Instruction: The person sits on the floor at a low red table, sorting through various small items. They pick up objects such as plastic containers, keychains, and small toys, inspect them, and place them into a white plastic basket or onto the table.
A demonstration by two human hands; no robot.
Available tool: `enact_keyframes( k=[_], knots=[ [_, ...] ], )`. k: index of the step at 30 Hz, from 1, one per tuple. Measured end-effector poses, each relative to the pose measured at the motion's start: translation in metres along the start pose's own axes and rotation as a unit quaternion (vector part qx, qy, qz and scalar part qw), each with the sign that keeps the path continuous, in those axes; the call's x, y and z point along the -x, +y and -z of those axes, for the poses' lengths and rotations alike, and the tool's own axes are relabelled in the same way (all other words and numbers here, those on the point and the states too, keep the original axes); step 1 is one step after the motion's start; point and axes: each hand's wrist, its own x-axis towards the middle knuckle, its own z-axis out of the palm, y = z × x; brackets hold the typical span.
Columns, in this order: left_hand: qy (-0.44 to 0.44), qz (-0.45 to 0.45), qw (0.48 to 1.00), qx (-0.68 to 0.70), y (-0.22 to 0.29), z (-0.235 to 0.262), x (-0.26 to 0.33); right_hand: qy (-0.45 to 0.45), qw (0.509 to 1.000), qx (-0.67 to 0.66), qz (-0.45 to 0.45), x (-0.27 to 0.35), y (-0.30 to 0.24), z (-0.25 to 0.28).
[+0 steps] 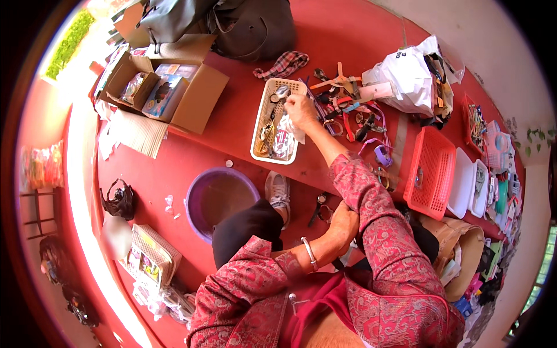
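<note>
My right hand (pixel 301 111), its fingers curled closed, is over the right rim of a cream plastic basket (pixel 259 124). Whatever those fingers pinch is hidden. Inside the basket lie several wristwatches, gold-coloured pieces and clear plastic packets (pixel 282 142). Nearer to me, my left hand (pixel 343 223) is closed beside my right forearm, a silver bangle (pixel 308 253) on its wrist. Its fingertips are turned away, so what it may hold cannot be seen. A black-strapped wristwatch (pixel 320 199) shows just left of it; contact is unclear.
Right of the basket is a heap of watches and straps (pixel 354 110), then a white plastic bag (pixel 409 78) and a red basket (pixel 430 168). An open cardboard box (pixel 200 98) stands back left. A purple tub of murky water (pixel 194 217) sits beside my knee.
</note>
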Motion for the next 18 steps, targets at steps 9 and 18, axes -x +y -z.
enact_keyframes(
  k=[9,18],
  knots=[
    [-0.134,-0.386,0.885,-0.221,-0.041,0.026,-0.035,-0.215,0.870,0.406,0.178,-0.012,-0.058,-0.003],
    [-0.006,-0.058,0.993,-0.101,0.003,0.000,-0.004,-0.161,0.974,-0.140,-0.071,-0.042,-0.010,0.042]
  ],
)
